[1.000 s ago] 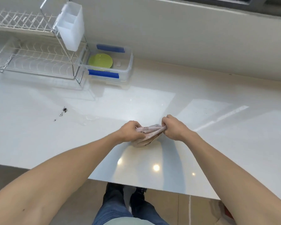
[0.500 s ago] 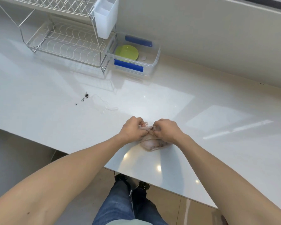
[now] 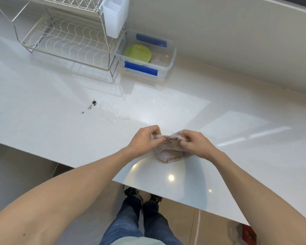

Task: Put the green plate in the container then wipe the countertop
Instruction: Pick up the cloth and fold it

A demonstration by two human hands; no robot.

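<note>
pinkish cloth [image 3: 170, 151] pinched btwn left hand [image 3: 145, 140] & right hand [image 3: 194, 144] fingers [image 3: 184, 137].

- Bright, even, cool-white light fills the scene.
- The glossy white stone countertop [image 3: 42, 124] mirrors small round ceiling lamps near its front edge and carries broad pale rectangular patches of reflected light.
- Shadows are soft and faint, with a weak one under the wire metal dish rack [image 3: 69, 41].
- Wide-angle bending curves straight edges and stretches the forearms.
- Focus is fairly sharp, with mild compression softness.
</note>
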